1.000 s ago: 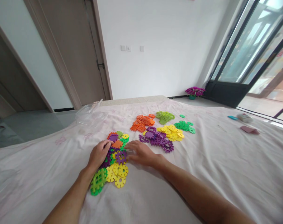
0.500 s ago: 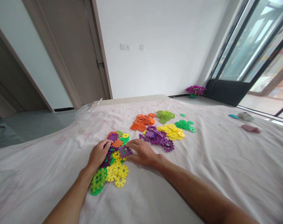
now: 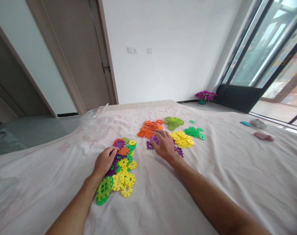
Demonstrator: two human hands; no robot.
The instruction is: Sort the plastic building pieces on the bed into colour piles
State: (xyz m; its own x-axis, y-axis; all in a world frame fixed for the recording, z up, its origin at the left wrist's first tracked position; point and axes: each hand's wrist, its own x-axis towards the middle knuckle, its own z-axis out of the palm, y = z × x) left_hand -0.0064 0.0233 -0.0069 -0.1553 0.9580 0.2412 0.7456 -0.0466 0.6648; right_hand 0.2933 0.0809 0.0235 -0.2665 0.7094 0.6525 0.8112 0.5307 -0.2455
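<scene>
My left hand (image 3: 106, 161) rests with curled fingers at the left side of a mixed pile of plastic building pieces. Its fingertips touch the edge of an orange square piece (image 3: 123, 150); whatever lies under them is hidden. Around it are a purple square piece (image 3: 119, 144), yellow notched discs (image 3: 130, 179), green discs (image 3: 129, 159) and a lime-green lattice piece (image 3: 105, 186). Over the purple pile (image 3: 179, 151) hovers my right hand (image 3: 165, 146), fingers apart, covering much of it. A purple piece (image 3: 155, 140) shows below its thumb and fingertips, apparently not gripped.
Behind the right hand lie piles of orange pieces (image 3: 149, 128), lime-green pieces (image 3: 173, 122), yellow discs (image 3: 183, 139) and green discs (image 3: 193, 131). A clear plastic bag (image 3: 93, 120) sits far left on the sheet (image 3: 212, 182). A pink cloth (image 3: 263, 136) is at right.
My right hand has moved right and away from me, from the mixed pile to the purple pile, taking a purple piece from the mixed pile. My left hand has stayed in place.
</scene>
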